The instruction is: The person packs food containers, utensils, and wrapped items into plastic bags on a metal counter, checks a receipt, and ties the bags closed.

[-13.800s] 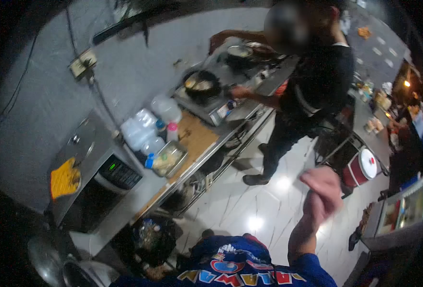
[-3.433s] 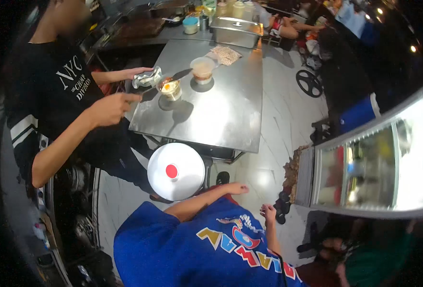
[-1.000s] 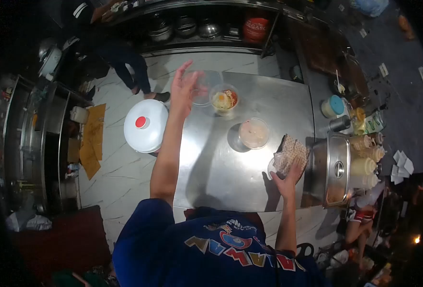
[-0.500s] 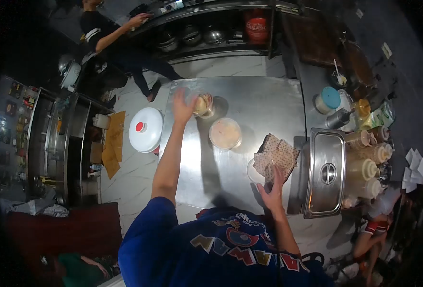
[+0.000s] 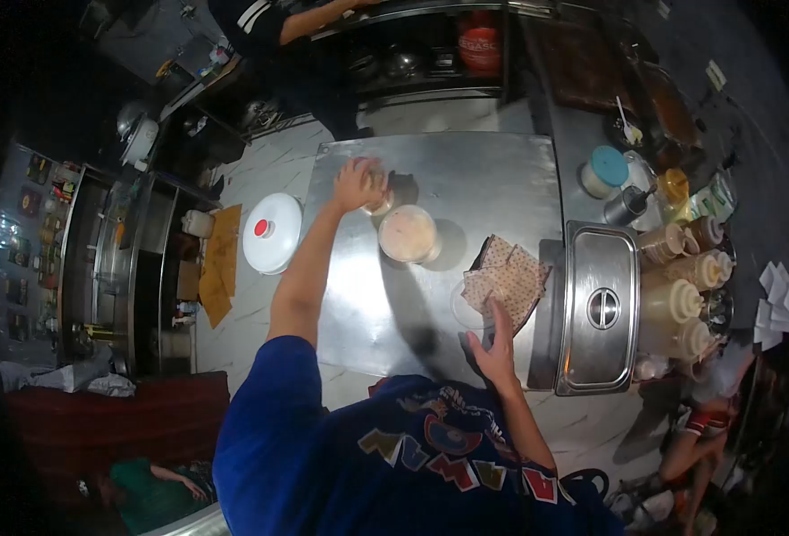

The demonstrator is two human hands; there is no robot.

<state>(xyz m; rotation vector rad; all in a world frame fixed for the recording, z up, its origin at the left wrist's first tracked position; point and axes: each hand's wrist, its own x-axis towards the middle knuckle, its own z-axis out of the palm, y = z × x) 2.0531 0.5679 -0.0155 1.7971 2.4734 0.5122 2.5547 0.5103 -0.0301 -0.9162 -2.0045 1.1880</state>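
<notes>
Under left hand (image 5: 359, 184): cup (image 5: 379, 206), apparently upright

Basic blue T-shirt (image 5: 296, 447) being worn here, short sleeves (image 5: 274, 375), kinda loud tbg: chunky white-edged letters (image 5: 462, 476) in red, tan and grey are printed across, with a round red-and-blue logo (image 5: 450, 435) stuck above.
</notes>
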